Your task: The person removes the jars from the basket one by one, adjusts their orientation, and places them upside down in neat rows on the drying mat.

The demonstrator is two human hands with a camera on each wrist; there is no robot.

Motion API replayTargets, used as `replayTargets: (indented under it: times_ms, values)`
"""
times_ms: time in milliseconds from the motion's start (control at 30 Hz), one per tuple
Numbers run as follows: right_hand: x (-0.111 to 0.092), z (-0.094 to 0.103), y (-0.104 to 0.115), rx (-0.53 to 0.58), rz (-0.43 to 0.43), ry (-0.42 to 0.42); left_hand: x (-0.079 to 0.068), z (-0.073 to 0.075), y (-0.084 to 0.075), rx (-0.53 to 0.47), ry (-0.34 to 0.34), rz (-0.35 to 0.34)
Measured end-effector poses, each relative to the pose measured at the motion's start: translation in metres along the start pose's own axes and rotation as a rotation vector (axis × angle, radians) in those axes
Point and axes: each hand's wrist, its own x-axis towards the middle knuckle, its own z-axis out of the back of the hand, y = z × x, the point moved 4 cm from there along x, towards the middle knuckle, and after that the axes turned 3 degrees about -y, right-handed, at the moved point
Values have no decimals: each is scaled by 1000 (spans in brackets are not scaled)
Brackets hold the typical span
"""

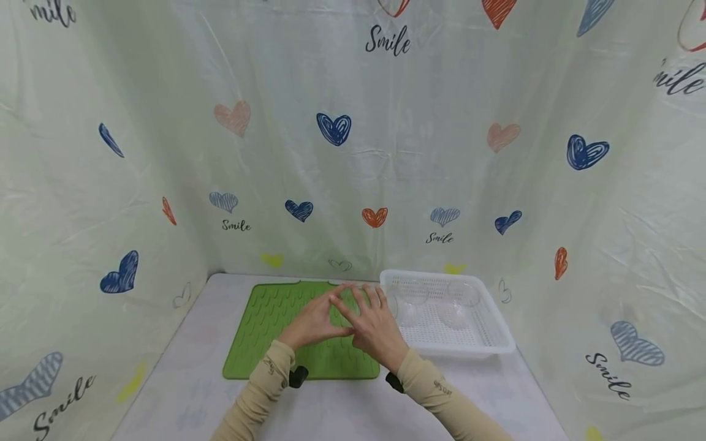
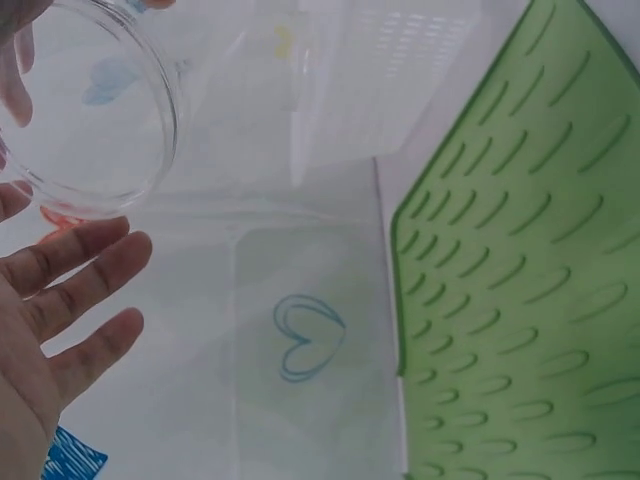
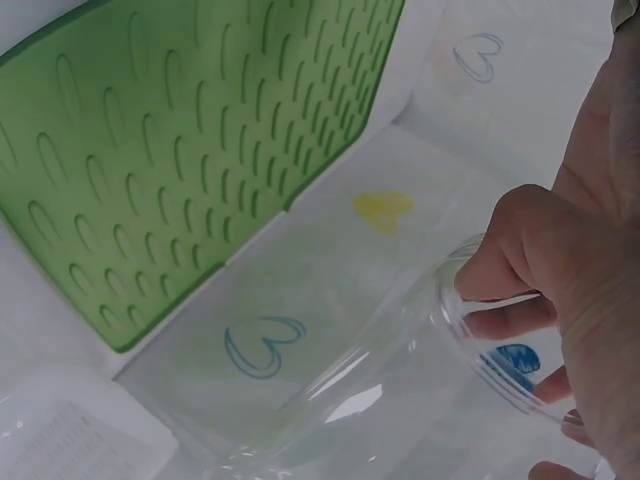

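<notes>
Between my two hands is a clear round dish (image 2: 168, 125), see-through and with a thick rim. My right hand (image 1: 377, 324) grips its rim; the right wrist view shows the thumb over the edge of the dish (image 3: 455, 318) and fingers seen through it. My left hand (image 1: 315, 320) holds the dish from the other side, thumb and index finger spread in a curve around it, while its other fingers (image 2: 90, 275) stretch out below the rim. Both hands are raised above the right part of a green mat (image 1: 265, 343) with raised ridges.
A white plastic basket (image 1: 499, 334) with a perforated bottom stands right of the mat, holding several clear round dishes (image 1: 463, 293). A white cloth covers the table (image 1: 193, 343). Pale curtains (image 1: 386, 165) printed with hearts and lettering enclose the back and sides.
</notes>
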Motion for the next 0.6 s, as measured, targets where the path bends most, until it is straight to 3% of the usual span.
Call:
replayTargets:
  times_ms: [233,433,500,600]
  values:
    - [2,7,-4,45,-3,-34,-1,7,7,-19,-90,-9]
    - [5,24,-21,151,-49,-104,-3,16,13,-13,-175,3]
    - [4,28,-28,229,-96,-125,-3,18,15,5,-182,11]
    - [3,30,-38,412,-236,-163,-4,19,16,13,-186,23]
